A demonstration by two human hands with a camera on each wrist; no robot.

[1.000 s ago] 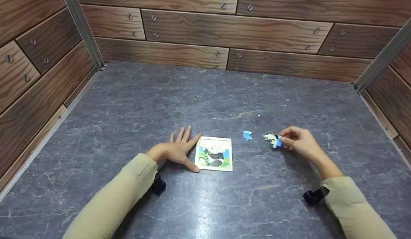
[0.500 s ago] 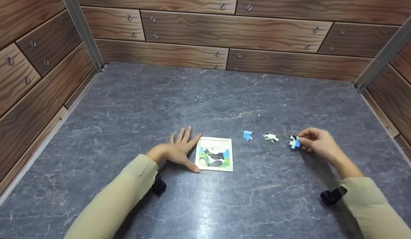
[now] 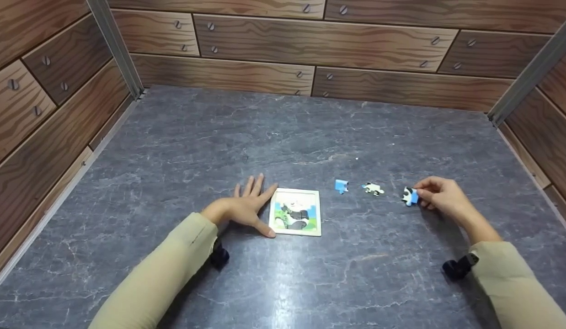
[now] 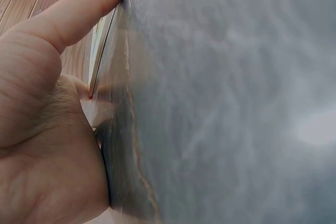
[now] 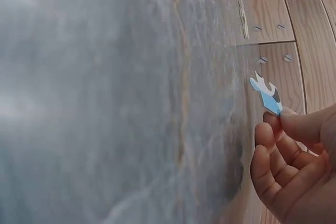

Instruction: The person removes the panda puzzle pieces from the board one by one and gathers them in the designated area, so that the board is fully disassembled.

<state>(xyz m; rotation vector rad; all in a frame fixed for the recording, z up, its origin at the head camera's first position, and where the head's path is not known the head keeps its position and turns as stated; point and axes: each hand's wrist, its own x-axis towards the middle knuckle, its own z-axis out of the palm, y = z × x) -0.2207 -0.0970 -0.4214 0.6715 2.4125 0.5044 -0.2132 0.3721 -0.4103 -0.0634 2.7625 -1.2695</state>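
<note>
The grey, veined tabletop [image 3: 210, 137] carries a puzzle frame [image 3: 317, 214] touching the left hand [image 3: 244, 208]; a blue piece [image 3: 341, 185] and a black-and-white piece [image 3: 373, 188] lie between that hand and the right hand [image 3: 443, 198].

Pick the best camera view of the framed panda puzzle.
Head view: it shows the framed panda puzzle face up, nearly unobstructed, with the left hand at its left edge. The left wrist view catches only a thin edge-on strip, partly behind that hand; the right wrist view doesn't show it.
</note>
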